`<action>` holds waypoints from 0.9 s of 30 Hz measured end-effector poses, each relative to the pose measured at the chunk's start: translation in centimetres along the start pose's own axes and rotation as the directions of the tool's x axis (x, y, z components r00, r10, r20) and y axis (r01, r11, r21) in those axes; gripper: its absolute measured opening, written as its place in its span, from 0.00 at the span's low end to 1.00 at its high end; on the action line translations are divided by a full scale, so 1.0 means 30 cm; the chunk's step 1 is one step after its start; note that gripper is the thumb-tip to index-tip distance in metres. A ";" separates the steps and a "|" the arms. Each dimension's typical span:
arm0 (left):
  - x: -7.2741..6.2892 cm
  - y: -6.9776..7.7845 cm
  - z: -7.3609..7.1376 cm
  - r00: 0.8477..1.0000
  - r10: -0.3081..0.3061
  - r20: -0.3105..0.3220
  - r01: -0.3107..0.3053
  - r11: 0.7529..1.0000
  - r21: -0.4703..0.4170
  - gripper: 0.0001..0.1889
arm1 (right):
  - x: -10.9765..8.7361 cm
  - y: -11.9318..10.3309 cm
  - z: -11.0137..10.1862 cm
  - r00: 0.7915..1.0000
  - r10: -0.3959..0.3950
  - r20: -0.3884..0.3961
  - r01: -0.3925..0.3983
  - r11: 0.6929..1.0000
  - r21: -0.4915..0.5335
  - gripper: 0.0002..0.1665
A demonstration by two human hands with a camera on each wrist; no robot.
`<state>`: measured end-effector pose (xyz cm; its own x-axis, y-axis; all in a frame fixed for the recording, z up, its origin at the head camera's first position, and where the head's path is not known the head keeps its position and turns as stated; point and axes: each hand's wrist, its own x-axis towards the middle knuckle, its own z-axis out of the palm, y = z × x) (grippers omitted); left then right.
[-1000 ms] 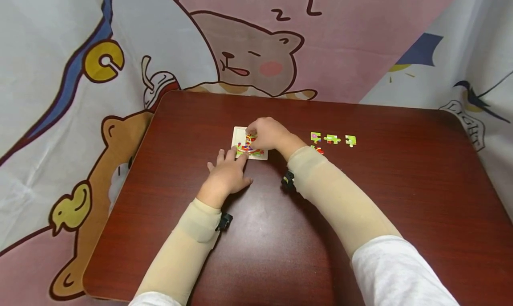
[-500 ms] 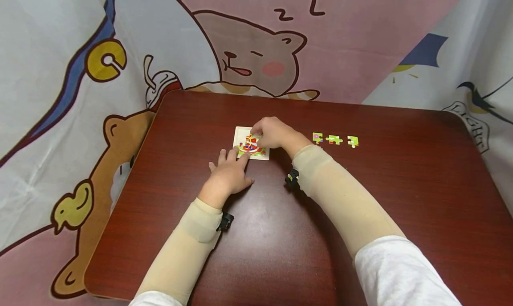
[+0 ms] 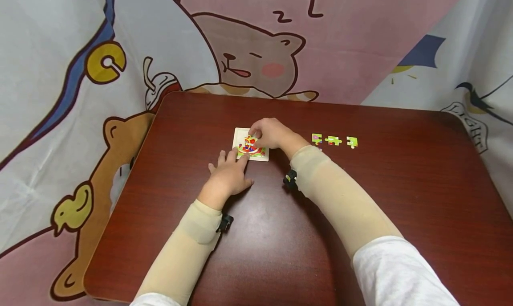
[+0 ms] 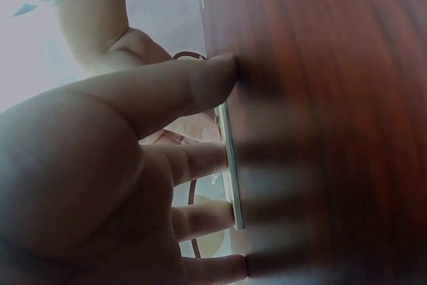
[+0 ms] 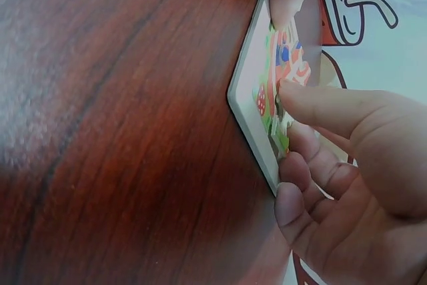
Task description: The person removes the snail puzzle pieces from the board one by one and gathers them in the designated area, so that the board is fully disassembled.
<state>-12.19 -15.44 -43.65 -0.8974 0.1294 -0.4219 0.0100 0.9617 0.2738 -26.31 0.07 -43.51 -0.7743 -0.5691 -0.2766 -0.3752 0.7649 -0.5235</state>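
Note:
A square pale puzzle tray (image 3: 262, 159) lies on the table, its lower part filled with red, blue and green picture pieces (image 3: 248, 149). My left hand (image 3: 228, 174) rests with spread, nearly straight fingers at the tray's near left edge; the left wrist view shows its fingertips (image 4: 223, 213) along the rim. Above the tray's right side, my right hand (image 3: 273, 133) pinches a puzzle piece (image 5: 279, 128) with green on it between thumb and fingers. That piece sits tilted close over the picture in the right wrist view, mostly hidden by the fingers.
Right of the tray, loose puzzle pieces lie in a row: one with a pink spot (image 3: 316, 138), a middle one (image 3: 333, 140) and a right one (image 3: 352, 142). The right forearm hides most of another below them. A cartoon-print cloth (image 3: 256, 52) hangs behind the table (image 3: 401, 185).
My right hand has shifted slightly right over the tray, and more of the picture shows beside its fingers. The left hand has stayed in place at the edge.

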 end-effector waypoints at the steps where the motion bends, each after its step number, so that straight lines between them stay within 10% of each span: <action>1: 0.000 0.000 0.000 1.000 0.000 0.000 0.000 1.000 0.001 0.43 | 0.000 -0.001 0.000 1.000 0.001 -0.001 -0.001 1.000 -0.003 0.20; 27: -0.007 0.004 -0.001 1.000 0.010 -0.023 -0.010 1.000 -0.003 0.43 | -0.006 -0.025 -0.005 0.996 0.071 -0.049 -0.072 0.997 -0.022 0.07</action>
<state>-12.00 -15.37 -43.51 -0.9070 0.1337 -0.3994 0.0179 0.9597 0.2806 -25.97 -0.36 -42.95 -0.8230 -0.4981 -0.2732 -0.3298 0.8105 -0.4841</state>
